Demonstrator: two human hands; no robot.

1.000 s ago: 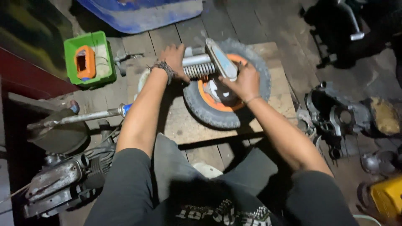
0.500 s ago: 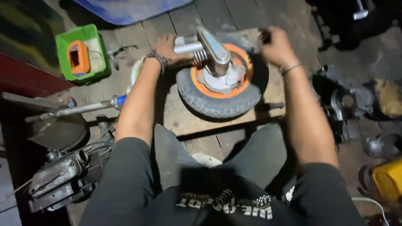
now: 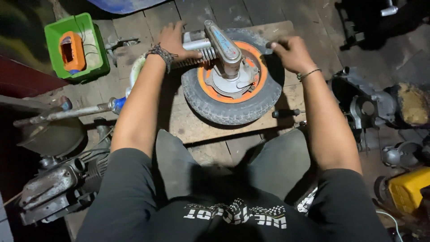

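The small scooter wheel point(image 3: 233, 85), orange-rimmed with a grey fork arm and coil spring, lies on a wooden board point(image 3: 188, 125) at upper centre. The left hand point(image 3: 175, 41) stays curled around the spring's upper end. The right hand point(image 3: 291, 54) has come back from the board's far corner and now pinches something small, too blurred to identify, at the tyre's upper right edge.

A single head-worn camera looks steeply down from above the person's own chest and lap, facing forward along both forearms. It sits close: the arms fill the middle, and the fingers point(image 3: 179, 33) lie near the upper edge. Beyond and around the fingers, the wooden floor point(image 3: 251, 11) and clutter reach each border.
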